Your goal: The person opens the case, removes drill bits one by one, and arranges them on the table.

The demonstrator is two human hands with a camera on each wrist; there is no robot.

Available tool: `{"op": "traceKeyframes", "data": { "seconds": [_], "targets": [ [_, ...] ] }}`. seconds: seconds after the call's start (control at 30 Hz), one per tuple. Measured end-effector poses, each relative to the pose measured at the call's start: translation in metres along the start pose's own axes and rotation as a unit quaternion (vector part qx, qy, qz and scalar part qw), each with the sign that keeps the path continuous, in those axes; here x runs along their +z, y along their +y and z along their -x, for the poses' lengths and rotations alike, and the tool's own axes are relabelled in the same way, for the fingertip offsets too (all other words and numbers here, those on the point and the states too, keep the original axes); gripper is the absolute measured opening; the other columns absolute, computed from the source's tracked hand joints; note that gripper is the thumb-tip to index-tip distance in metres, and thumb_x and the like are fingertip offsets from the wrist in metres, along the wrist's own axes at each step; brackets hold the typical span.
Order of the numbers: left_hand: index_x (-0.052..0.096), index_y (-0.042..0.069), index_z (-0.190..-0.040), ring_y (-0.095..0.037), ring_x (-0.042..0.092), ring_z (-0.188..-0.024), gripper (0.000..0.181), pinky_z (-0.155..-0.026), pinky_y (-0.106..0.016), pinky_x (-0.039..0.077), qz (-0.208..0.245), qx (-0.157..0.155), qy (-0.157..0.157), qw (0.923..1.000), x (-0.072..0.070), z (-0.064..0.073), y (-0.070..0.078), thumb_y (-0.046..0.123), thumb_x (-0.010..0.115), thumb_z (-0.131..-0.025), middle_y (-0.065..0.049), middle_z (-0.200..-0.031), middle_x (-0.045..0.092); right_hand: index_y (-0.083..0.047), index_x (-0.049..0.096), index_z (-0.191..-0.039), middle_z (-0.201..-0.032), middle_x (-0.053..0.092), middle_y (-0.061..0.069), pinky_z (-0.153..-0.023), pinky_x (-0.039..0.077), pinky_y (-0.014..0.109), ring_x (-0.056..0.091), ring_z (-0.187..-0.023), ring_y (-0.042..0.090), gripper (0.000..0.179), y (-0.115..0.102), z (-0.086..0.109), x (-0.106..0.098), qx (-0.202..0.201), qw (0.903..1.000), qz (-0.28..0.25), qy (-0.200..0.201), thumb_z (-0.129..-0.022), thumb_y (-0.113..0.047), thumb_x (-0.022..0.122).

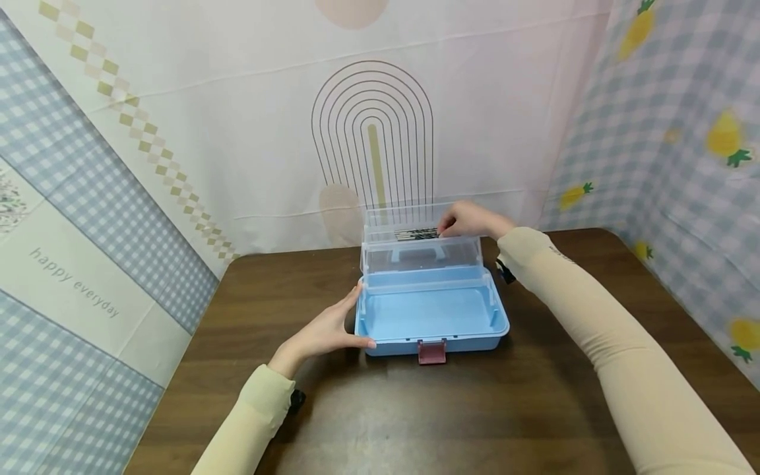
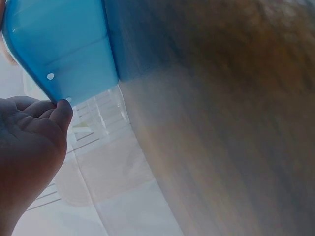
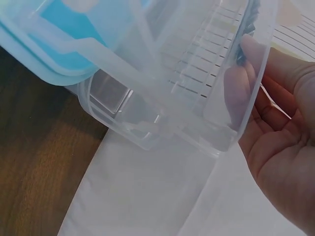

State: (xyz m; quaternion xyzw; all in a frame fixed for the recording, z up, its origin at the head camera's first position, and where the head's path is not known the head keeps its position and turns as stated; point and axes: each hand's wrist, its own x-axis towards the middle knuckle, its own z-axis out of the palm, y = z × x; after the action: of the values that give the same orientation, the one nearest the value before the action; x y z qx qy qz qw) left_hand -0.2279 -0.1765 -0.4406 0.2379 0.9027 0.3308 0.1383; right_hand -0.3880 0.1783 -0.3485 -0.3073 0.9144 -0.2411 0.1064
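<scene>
A light-blue plastic storage box [image 1: 432, 315] stands on the table, its pink latch [image 1: 432, 352] hanging at the front. A clear tray [image 1: 424, 264] is raised above its rear half. My left hand [image 1: 323, 333] grips the box's left end, thumb along the front rim and fingers at the left rim. Several thin dark drill bits [image 1: 415, 234] with spiral grooves lie at the top of the clear plastic. Up there my right hand [image 1: 469, 220] pinches their right end. Through the clear wall in the right wrist view, the fingertips [image 3: 236, 88] show beside the bits [image 3: 247, 29].
The brown wooden table [image 1: 380, 415] extends on both sides and in front of the box. Close behind hangs a white cloth [image 1: 267, 152] with a line-arch print. Blue checked cloth [image 1: 700, 218] with pineapples hangs at the right, more checked cloth [image 1: 59, 369] at the left.
</scene>
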Motion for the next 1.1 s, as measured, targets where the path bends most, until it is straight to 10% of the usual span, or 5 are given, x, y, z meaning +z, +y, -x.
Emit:
{"op": "traceKeyframes", "data": {
  "seconds": [0.63, 1.1],
  "targets": [
    [-0.002, 0.026, -0.163, -0.02, 0.015, -0.152, 0.124, -0.118, -0.05, 0.025, 0.01, 0.011, -0.002, 0.9999, 0.002, 0.0, -0.001, 0.058, 0.082, -0.078, 0.006, -0.167, 0.0, 0.003, 0.073, -0.101, -0.093, 0.072, 0.014, -0.076, 0.054, 0.04, 0.066, -0.083, 0.027, 0.012, 0.0, 0.009, -0.016, 0.053, 0.9978, -0.017, 0.035, -0.095, -0.006, 0.068],
    [-0.004, 0.027, -0.163, -0.016, 0.014, -0.151, 0.125, -0.118, -0.048, 0.026, 0.005, 0.009, -0.004, 0.9999, 0.0, 0.001, 0.0, 0.063, 0.08, -0.076, 0.009, -0.167, -0.001, 0.008, 0.071, -0.106, -0.098, 0.07, 0.021, -0.078, 0.053, 0.046, 0.064, -0.085, 0.034, 0.02, 0.007, 0.052, -0.044, 0.092, 0.9909, -0.052, 0.084, -0.099, -0.009, 0.063]
  ]
}}
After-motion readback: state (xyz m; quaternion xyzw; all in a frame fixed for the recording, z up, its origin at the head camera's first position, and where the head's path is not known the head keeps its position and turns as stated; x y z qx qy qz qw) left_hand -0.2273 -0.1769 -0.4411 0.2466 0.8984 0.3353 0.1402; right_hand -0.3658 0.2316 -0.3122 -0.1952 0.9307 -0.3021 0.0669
